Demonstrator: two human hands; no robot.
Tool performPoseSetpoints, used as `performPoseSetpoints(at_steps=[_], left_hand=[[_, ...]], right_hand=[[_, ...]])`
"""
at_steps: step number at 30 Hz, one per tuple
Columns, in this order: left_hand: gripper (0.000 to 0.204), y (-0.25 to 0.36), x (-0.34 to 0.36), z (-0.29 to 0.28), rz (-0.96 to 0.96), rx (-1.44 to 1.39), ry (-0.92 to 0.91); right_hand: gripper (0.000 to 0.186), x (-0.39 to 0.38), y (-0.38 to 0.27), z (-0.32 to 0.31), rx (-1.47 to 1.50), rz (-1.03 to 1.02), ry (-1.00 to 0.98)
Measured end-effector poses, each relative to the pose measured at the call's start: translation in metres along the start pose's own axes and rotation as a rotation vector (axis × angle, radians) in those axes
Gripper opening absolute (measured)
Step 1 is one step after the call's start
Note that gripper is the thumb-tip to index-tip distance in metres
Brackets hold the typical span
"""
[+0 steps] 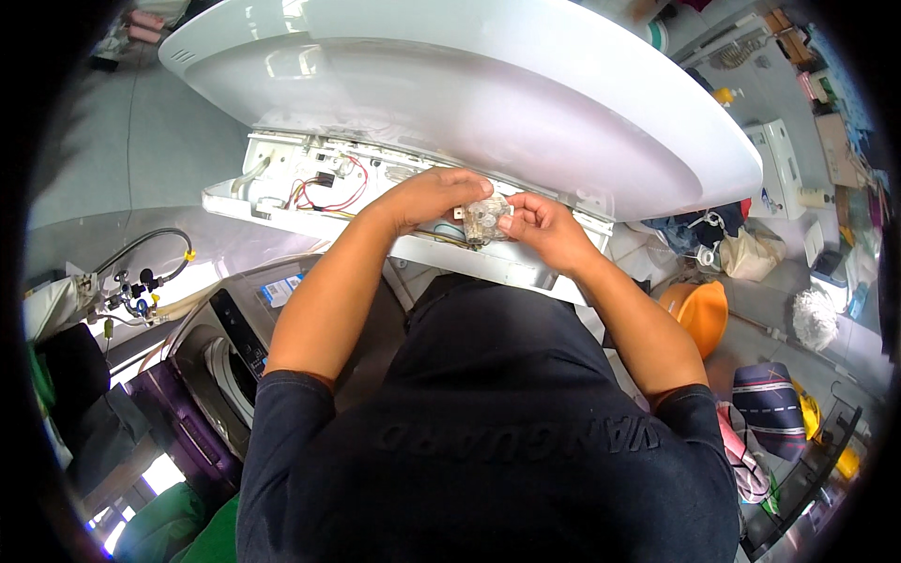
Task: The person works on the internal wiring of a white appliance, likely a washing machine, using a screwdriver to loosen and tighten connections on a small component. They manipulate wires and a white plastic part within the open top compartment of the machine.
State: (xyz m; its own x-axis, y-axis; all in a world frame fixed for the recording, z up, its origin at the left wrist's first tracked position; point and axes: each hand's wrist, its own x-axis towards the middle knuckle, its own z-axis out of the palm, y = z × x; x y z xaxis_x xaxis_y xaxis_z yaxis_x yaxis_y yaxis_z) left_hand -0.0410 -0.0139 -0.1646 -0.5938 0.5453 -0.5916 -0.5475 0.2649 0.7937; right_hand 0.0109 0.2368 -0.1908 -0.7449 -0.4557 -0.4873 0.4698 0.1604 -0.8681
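A long white panel (244,202) lies open below a large white curved lid (450,84), exposing red and other wires (347,192), small fittings and pale tubing. Over the middle of the panel I grip a small translucent plastic part (486,221) with both hands. My left hand (432,197) curls round its upper left, thumb or finger resting on its top. My right hand (544,230) pinches its right side with bent fingers. The underside of the part is hidden.
At the lower left stand a washing machine (235,366), tap fittings with a black hose (141,286) and a purple case (192,436). On the right are an orange basin (694,319), cloth bags (746,253), a white fluffy duster (815,319) and a dark rack (826,469) with items.
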Motion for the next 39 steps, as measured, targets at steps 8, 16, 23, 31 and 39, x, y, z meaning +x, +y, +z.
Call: performPoseSetpoints(at_steps=[8, 16, 23, 31, 39], left_hand=[[0.042, -0.002, 0.005, -0.001, -0.034, 0.037, 0.022], [0.040, 0.000, 0.003, 0.002, -0.082, -0.009, 0.014], [0.041, -0.004, 0.008, 0.000, -0.093, 0.035, 0.030], [0.059, -0.014, 0.016, -0.003, -0.095, 0.087, 0.058], [0.071, -0.007, 0.008, -0.007, 0.000, 0.066, -0.092]], right_hand=[[0.046, 0.003, 0.010, 0.003, 0.075, -0.018, -0.004], [0.048, 0.001, 0.006, 0.004, 0.078, -0.018, -0.003], [0.048, 0.001, 0.003, 0.005, 0.069, 0.013, 0.001], [0.034, 0.004, 0.001, 0.003, 0.104, 0.059, 0.001], [0.038, 0.003, -0.008, 0.002, 0.099, 0.051, 0.056]])
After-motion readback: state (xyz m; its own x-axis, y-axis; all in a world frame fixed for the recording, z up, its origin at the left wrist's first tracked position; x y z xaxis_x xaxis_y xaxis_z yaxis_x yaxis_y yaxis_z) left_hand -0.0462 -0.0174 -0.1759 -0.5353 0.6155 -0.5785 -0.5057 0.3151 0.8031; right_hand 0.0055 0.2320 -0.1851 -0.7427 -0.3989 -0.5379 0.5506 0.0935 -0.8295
